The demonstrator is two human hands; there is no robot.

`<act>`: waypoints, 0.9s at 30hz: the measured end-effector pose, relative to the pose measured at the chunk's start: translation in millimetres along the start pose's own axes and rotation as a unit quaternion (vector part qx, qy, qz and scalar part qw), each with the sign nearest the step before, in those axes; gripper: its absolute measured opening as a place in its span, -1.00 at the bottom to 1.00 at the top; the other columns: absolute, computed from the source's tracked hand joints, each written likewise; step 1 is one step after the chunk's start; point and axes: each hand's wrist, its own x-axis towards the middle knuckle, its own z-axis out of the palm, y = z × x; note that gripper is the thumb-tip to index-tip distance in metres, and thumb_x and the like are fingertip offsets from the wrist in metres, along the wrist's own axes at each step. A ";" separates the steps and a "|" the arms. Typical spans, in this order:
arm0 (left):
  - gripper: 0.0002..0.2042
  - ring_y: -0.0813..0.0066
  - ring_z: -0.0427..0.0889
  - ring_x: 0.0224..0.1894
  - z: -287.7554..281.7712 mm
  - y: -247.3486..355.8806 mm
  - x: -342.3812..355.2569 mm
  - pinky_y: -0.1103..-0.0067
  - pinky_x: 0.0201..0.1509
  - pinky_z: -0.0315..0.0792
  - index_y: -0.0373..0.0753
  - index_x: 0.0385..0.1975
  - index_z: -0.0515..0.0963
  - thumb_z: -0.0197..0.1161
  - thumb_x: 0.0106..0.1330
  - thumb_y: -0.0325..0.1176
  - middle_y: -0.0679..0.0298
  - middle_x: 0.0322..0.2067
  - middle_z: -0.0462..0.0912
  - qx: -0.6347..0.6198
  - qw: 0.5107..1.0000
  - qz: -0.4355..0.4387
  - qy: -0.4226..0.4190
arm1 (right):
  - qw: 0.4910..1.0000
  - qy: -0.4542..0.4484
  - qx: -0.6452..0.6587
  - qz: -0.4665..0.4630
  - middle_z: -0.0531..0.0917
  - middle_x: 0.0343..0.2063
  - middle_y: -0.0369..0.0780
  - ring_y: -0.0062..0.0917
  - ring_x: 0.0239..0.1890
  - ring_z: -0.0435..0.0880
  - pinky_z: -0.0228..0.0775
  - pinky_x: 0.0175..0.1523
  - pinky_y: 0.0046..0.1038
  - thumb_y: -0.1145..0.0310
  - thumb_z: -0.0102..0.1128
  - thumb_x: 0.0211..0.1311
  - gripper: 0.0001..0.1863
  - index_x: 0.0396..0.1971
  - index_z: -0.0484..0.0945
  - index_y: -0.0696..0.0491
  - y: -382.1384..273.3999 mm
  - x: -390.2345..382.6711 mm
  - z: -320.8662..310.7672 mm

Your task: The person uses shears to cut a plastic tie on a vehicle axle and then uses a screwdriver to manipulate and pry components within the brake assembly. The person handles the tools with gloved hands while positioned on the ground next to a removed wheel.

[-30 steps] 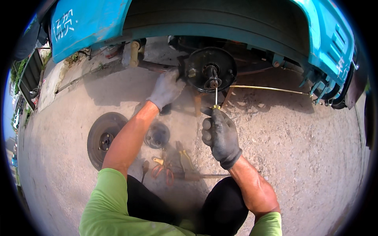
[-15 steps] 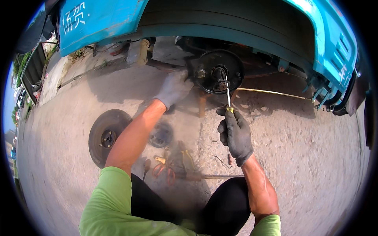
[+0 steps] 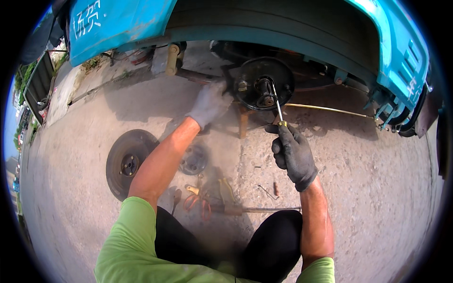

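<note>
A black round brake backing plate (image 3: 248,96) faces me under the blue vehicle body, with a stub axle (image 3: 264,92) protruding from its middle. My right hand (image 3: 295,153), in a dark grey glove, is closed on a screwdriver (image 3: 280,114) with a yellowish handle. Its metal shaft points up to the right side of the stub axle; exactly where the tip rests is hard to make out. My left hand (image 3: 210,104), gloved in grey and hazy, is curled at the plate's left edge beside a black bracket. What its fingers grip is hidden.
A wheel (image 3: 127,165) lies on the concrete at left, beside a grey drum (image 3: 193,159). Near my knees are red-handled scissors (image 3: 198,207), a hammer (image 3: 233,210) and other hand tools. A thin rod (image 3: 325,110) runs rightward from the plate under the blue bodywork (image 3: 122,28).
My right hand has moved right and slightly up with the screwdriver, whose shaft now leans more and reaches the stub axle's right side. My left hand stays at the plate's edge.
</note>
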 end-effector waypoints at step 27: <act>-0.90 0.13 0.59 -0.23 21.2 -25.9 -2.0 0.26 -0.25 0.50 -0.22 -0.52 0.57 0.26 0.12 -0.35 0.15 -0.35 0.52 0.118 0.979 0.131 0.100 | 0.997 -0.063 0.037 -0.025 0.40 -0.62 -0.40 -0.76 -0.71 0.28 0.08 -0.64 -0.66 0.10 -0.18 0.62 -0.52 0.05 0.50 0.24 19.5 -7.4 4.7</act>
